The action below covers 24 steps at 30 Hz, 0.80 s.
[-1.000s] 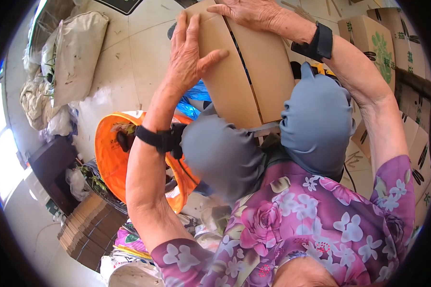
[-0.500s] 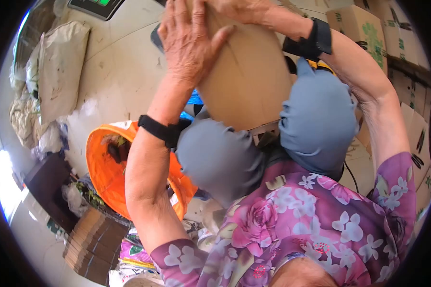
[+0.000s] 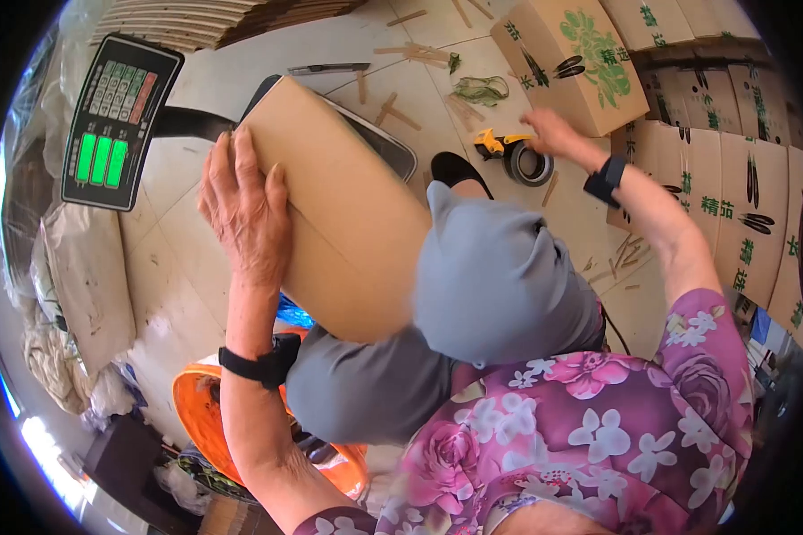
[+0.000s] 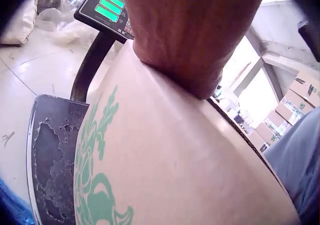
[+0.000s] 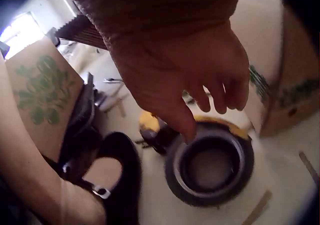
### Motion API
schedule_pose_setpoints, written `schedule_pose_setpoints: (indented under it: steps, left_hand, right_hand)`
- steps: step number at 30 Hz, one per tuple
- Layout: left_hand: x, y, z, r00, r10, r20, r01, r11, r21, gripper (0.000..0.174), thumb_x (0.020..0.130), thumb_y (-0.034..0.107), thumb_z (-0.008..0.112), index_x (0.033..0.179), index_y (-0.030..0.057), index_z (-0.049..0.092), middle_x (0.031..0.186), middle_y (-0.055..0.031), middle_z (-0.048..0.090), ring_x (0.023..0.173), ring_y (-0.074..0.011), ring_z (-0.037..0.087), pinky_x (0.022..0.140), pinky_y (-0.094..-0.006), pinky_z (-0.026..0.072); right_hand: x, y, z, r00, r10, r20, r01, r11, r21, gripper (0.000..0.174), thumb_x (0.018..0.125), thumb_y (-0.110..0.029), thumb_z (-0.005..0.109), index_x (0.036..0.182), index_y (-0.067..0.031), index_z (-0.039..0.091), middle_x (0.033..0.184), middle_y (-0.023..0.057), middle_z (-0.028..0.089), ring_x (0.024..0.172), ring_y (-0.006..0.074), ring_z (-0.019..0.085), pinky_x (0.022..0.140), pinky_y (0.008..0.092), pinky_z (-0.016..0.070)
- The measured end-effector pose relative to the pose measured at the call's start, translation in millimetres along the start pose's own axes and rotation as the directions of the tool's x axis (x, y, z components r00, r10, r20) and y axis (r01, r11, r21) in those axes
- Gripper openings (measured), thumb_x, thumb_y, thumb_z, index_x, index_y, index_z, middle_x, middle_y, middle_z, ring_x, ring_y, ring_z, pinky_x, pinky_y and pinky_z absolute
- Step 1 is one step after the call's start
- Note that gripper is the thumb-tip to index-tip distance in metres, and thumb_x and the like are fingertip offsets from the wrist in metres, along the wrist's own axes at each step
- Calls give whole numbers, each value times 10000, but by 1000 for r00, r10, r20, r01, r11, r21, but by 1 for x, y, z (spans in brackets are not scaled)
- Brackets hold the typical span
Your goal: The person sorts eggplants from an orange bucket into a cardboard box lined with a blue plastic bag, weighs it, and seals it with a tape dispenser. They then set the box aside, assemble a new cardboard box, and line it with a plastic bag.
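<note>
A cardboard box [image 3: 348, 214] stands on a black platform scale [image 3: 393, 152] before the person's knees, its top flaps folded down. My left hand [image 3: 245, 209] rests on the box top near its left edge, fingers extended. A green plant print shows on the box's side in the left wrist view. Stretched out to the right, my right hand [image 3: 558, 138] is just above a yellow tape dispenser [image 3: 491, 143] with a thick dark roll, lying on the floor. In the right wrist view the fingers of this hand [image 5: 185, 70] hang loosely spread over the dispenser, holding nothing.
The scale's display [image 3: 111, 125] glows green at the left. Printed boxes [image 3: 598, 62] are stacked on the right. A box cutter [image 3: 328, 68], cardboard strips and a green scrap [image 3: 482, 90] lie on the floor. An orange basket [image 3: 201, 410] stands beside the left knee.
My right hand has left the box and moved out right to the tape dispenser. My left hand stays on the box top. The head view has swung rightward, bringing the scale's display into fuller view.
</note>
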<state>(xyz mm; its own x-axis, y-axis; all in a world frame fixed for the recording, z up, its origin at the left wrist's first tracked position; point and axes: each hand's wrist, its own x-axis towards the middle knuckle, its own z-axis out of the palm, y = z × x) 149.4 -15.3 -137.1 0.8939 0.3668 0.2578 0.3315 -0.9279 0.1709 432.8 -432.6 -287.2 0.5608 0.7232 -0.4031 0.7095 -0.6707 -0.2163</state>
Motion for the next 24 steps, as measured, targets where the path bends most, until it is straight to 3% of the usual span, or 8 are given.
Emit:
schedule_pose_setpoints:
  steps: [5, 7, 12, 14, 17, 18, 20, 24]
  left_hand:
    - [3, 2, -4, 1000, -25, 0, 25, 1000, -15, 547, 924, 247, 548, 1441, 117, 426, 1441, -164, 418, 1348, -326, 380, 1107, -462, 262]
    - [2, 1, -7, 1000, -16, 3, 16, 998, -56, 559, 912, 243, 560, 1440, 113, 427, 1436, -164, 425, 1342, -329, 388, 1105, -464, 264]
    - [0, -4, -9, 999, -36, -6, 35, 993, -114, 579, 897, 248, 583, 1435, 101, 428, 1439, -166, 423, 1345, -342, 381, 1106, -482, 260]
    - [1, -5, -7, 999, -2, -44, -4, 993, -115, 581, 896, 263, 591, 1430, 100, 431, 1449, -171, 409, 1352, -361, 364, 1108, -492, 254]
    - [1, -8, -13, 999, -13, -51, 4, 984, -180, 593, 903, 317, 601, 1427, 97, 430, 1461, -176, 392, 1360, -381, 345, 1114, -497, 246]
    - [2, -8, -17, 999, -12, -32, 5, 974, -228, 600, 906, 334, 601, 1428, 95, 427, 1462, -177, 390, 1359, -384, 344, 1116, -501, 243]
    - [-2, -13, -30, 997, -18, -73, -1, 969, -249, 588, 907, 345, 607, 1411, 89, 446, 1459, -175, 388, 1351, -387, 345, 1105, -496, 267]
    - [-14, -15, -77, 987, -114, -116, 49, 887, -459, 512, 921, 362, 620, 1328, 62, 538, 1308, -155, 554, 1209, -318, 512, 994, -413, 427]
  right_hand:
    - [-40, -5, 56, 978, 58, -200, -57, 998, 14, 462, 710, -117, 694, 1129, -14, 528, 1036, 211, 619, 993, 423, 591, 831, 497, 486]
    - [-36, -18, 57, 961, 229, -154, -228, 973, 28, 399, 699, -88, 658, 1051, -13, 485, 947, 229, 611, 963, 453, 586, 784, 520, 477]
    - [-24, -53, 24, 983, 179, -28, -171, 967, 190, 373, 681, -108, 639, 980, 1, 444, 844, 283, 574, 834, 498, 561, 723, 521, 443]
    - [-23, -89, -25, 950, 308, -57, -247, 849, 468, 384, 665, -98, 656, 988, -2, 472, 806, 241, 601, 812, 447, 603, 715, 468, 486]
    - [-20, -147, -103, 897, 194, -397, 202, 619, 759, 536, 723, -129, 752, 1182, -26, 495, 1047, 109, 622, 977, 208, 609, 883, 333, 470]
    - [-20, -159, -129, 891, 182, -416, 221, 627, 747, 536, 723, -129, 752, 1182, -26, 495, 1047, 109, 622, 977, 208, 609, 883, 333, 470]
    - [-14, -182, -170, 988, -52, -145, 153, 269, 951, 622, 755, -144, 773, 1281, -44, 457, 1154, 61, 578, 1094, 133, 533, 962, 293, 425]
    - [0, -229, -209, 973, -163, -164, 217, 392, 894, 646, 741, -122, 780, 1285, -42, 442, 1160, 61, 580, 1117, 137, 521, 975, 275, 410]
